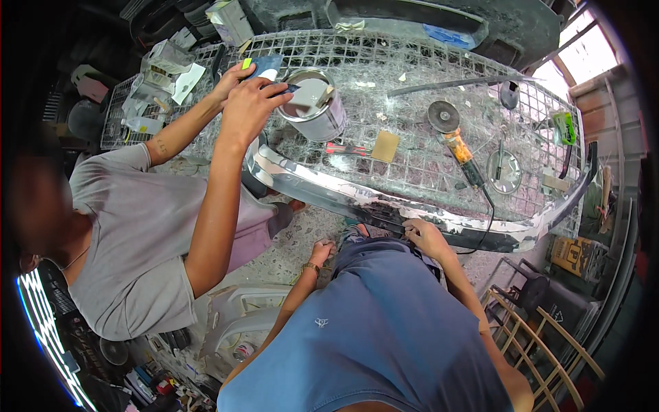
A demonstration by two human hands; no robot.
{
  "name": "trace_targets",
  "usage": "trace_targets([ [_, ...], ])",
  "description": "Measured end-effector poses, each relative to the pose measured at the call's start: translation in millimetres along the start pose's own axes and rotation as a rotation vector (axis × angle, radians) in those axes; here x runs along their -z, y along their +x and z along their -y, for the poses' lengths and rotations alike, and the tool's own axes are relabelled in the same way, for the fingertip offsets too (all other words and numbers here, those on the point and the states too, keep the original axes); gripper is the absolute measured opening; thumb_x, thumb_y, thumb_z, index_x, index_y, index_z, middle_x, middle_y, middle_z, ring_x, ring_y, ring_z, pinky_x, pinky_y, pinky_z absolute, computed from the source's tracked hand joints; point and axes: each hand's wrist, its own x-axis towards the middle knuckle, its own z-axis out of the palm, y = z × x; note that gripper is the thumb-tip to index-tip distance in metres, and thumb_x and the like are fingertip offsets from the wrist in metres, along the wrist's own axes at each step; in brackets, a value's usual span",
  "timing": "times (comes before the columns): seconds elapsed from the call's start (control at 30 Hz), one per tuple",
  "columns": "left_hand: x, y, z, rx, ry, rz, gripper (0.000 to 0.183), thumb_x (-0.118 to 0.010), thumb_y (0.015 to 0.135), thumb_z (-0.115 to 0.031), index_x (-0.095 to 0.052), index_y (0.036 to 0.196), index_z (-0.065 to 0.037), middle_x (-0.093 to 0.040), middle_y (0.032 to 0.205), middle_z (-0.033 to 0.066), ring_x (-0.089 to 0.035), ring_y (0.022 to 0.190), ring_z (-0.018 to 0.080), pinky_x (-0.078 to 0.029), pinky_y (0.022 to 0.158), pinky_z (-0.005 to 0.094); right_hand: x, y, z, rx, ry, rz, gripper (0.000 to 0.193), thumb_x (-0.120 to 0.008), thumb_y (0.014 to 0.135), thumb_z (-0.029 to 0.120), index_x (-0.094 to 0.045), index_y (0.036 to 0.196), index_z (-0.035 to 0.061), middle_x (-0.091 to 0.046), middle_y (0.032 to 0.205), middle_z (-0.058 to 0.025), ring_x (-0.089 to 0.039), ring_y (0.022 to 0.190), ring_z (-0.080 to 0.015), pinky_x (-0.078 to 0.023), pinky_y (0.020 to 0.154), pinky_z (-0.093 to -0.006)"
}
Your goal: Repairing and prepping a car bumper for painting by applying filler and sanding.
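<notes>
A long curved car bumper [329,180], patched with white filler and dark bare areas, lies along the near edge of a wire-mesh table. My right hand [424,238] is at its near edge, fingers curled against the dark middle section. Low at my left side hangs my left hand [322,251], its fingers curled in and a band on the wrist; I see nothing in it. To the left, a co-worker in a grey shirt holds a dark blade with a blue sheet [269,64] beside an open can [317,123] of grey paste, where a spreader leans.
An angle grinder [461,151] lies on the mesh table [412,161], its cord draping over the bumper. Near it are a tan sanding sheet [385,146] and a round disc [504,172]. A white plastic chair [237,309] stands at lower left, a wooden frame [542,343] at lower right.
</notes>
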Motion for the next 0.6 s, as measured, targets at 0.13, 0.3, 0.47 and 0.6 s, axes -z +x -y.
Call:
trace_targets([
  [0.13,-12.8,-6.7,-11.5,0.001,0.034,-0.012,0.016,-0.060,0.094,-0.023,-0.064,0.098,-0.009,-0.068,0.083,0.0027,-0.064,0.071,0.0116,-0.048,0.060,0.0256,1.4,-5.4,-19.8,0.005,-0.004,0.016,0.027,-0.064,0.085,0.012,-0.063,0.109,-0.0001,-0.068,0.100,-0.0212,-0.067,0.089,-0.0350,-0.052,0.078,-0.0389],
  [0.3,-21.6,-17.9,-15.0,-0.036,0.064,-0.063,0.019,-0.062,0.093,-0.024,-0.063,0.098,-0.006,-0.068,0.086,0.0035,-0.064,0.072,0.0120,-0.049,0.060,0.0252,9.2,-4.6,-30.4,0.039,-0.028,0.034,0.026,-0.064,0.085,0.012,-0.062,0.109,0.0002,-0.067,0.100,-0.0214,-0.067,0.091,-0.0351,-0.051,0.079,-0.0394],
  [0.47,-26.5,-29.6,-15.6,-0.036,0.062,-0.088,0.020,-0.062,0.093,-0.025,-0.063,0.098,-0.006,-0.068,0.086,0.0031,-0.064,0.073,0.0119,-0.049,0.060,0.0255,19.2,-4.2,-30.1,0.004,-0.005,0.040,0.026,-0.064,0.086,0.013,-0.062,0.109,0.0001,-0.068,0.100,-0.0200,-0.066,0.092,-0.0343,-0.051,0.079,-0.0391],
  [0.6,-27.3,-34.2,-9.6,-0.023,0.060,-0.093,0.019,-0.063,0.093,-0.025,-0.063,0.097,-0.006,-0.068,0.086,0.0029,-0.063,0.073,0.0117,-0.048,0.060,0.0254,20.4,-1.4,-37.1,0.015,-0.022,0.041,0.026,-0.064,0.087,0.014,-0.062,0.109,-0.0002,-0.068,0.099,-0.0194,-0.067,0.090,-0.0331,-0.052,0.079,-0.0384],
])
